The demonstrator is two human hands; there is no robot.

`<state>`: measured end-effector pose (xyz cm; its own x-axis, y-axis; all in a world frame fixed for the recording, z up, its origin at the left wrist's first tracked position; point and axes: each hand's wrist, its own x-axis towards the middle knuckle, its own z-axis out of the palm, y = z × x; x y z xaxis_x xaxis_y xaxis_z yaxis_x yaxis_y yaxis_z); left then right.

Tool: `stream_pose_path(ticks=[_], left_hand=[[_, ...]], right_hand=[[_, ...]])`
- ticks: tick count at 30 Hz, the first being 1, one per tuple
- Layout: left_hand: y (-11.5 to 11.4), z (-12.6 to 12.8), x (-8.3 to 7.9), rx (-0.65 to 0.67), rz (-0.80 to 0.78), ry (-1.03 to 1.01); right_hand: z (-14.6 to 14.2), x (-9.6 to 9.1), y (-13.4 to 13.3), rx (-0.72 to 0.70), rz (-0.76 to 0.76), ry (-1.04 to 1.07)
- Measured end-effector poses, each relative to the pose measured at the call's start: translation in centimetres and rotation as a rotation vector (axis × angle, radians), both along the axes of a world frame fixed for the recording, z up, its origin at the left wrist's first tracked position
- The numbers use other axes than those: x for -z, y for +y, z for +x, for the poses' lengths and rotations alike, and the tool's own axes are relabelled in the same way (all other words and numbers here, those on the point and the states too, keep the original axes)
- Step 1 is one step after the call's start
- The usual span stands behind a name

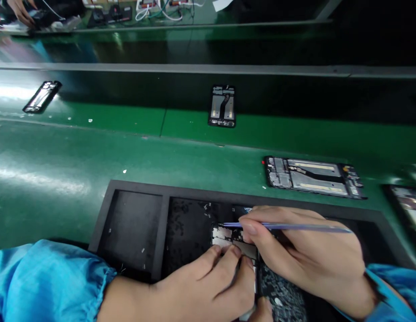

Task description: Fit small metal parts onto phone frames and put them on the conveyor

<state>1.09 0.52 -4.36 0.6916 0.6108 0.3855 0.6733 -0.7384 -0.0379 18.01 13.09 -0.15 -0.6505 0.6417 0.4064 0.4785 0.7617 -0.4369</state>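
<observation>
Over tray [137, 185] — left hand [208, 286] holds frame [224, 235], right hand [305, 257] tweezers [295, 227].

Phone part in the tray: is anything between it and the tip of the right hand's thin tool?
Nothing visible. The thin purple tool in the right hand has its tip at the bare upper edge of the phone part. The left hand holds the near side with its fingertips, clear of the tip.
</observation>
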Motion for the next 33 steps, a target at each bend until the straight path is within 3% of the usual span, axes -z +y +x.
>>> stream_pose_path(ticks=[4, 11, 13, 16, 20, 22, 26, 30, 33], left_hand=[[-0.2, -0.1, -0.1, 0.003, -0.014, 0.006], [0.1, -0.2, -0.1, 0.015, -0.011, -0.01], [0.1, -0.1, -0.1, 0.021, -0.023, -0.022], [0.2, -0.1, -0.3, 0.025, -0.051, -0.03], [0.7, -0.5, -2.1, 0.004, -0.104, -0.111], [1.5, -1.1, -3.5, 0.002, -0.163, -0.172], [4.3, -1.9, -5.6, -0.096, -0.314, -0.183], [7.6, -1.8, -5.5, -0.203, -0.562, -0.117], [8.8, -1.5, -4.7, -0.221, -0.66, -0.128]], right_hand=[[0.1, -0.1, 0.0, -0.098, 0.066, 0.037], [0.1, 0.8, 1.4, -0.29, -0.22, 0.033], [0.2, 1.0, 1.5, -0.228, -0.228, 0.08], [0.8, 0.6, 1.3, -0.023, -0.263, 0.257], [1.3, 0.3, 1.2, 0.168, -0.54, 0.387], [1.2, 0.5, 1.2, 0.167, -0.627, 0.327], [0.8, 1.0, 1.1, 0.123, -0.619, 0.15], [0.6, 1.1, 0.9, 0.085, -0.629, 0.087], [0.7, 1.0, 0.9, 0.099, -0.665, 0.121]])
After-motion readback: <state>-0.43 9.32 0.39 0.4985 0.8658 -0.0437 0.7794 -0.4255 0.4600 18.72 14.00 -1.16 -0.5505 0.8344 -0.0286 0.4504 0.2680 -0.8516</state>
